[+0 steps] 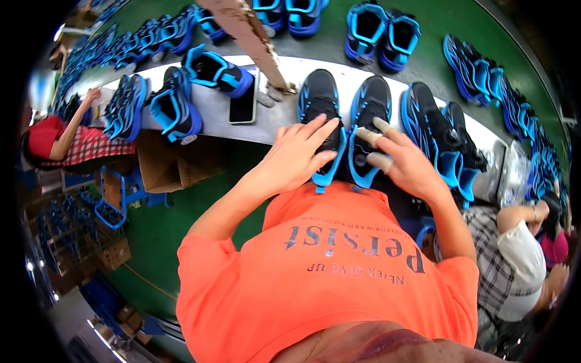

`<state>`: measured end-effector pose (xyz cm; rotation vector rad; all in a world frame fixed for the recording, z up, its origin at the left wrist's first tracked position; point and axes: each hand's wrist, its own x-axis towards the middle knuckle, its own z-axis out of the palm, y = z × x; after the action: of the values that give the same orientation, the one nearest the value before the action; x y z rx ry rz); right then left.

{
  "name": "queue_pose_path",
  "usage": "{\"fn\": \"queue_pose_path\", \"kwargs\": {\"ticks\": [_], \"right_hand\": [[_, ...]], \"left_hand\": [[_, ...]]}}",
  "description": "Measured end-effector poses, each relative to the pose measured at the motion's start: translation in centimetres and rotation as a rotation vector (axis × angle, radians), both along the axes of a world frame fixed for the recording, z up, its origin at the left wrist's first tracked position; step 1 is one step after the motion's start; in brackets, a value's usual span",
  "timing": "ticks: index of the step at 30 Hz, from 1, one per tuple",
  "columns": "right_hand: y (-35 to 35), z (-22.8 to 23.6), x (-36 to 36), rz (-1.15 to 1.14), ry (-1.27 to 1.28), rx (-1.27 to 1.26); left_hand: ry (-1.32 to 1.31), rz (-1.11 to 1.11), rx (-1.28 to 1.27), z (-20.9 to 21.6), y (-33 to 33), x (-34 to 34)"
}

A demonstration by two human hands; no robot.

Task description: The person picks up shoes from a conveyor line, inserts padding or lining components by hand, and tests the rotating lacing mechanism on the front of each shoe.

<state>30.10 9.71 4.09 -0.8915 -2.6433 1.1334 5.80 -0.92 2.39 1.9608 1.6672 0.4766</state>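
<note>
Two black sneakers with blue trim stand side by side on the white bench in front of me, toes pointing away. My left hand (301,151) lies on the left sneaker (319,91), its fingers stretched across the lacing and its thumb near the collar. Over the right sneaker (370,97), my right hand (404,158) has its fingers apart, touching the tongue and the inner collar. Pale finger covers sit on several right fingertips. Neither hand is wrapped around a shoe.
More sneakers (426,118) stand close on the right, beside clear plastic bags (513,172). Left are a phone (244,106), other sneakers (175,106) and an open carton (172,160). A rusty post (251,39) rises ahead; shoes line the green conveyor (417,66). Co-workers sit on both sides.
</note>
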Motion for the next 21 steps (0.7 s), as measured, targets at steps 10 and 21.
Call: {"fn": "queue_pose_path", "kwargs": {"ticks": [10,21], "right_hand": [[-1.0,-3.2,-1.1,-0.273,-0.034,0.281],[0.0,-2.2,-0.6,-0.255,0.084,0.133]], "left_hand": [[0.029,0.112,0.418,-3.9,1.1,0.9],[-0.288,0.006,0.107,-3.8,2.9,-1.2]]}}
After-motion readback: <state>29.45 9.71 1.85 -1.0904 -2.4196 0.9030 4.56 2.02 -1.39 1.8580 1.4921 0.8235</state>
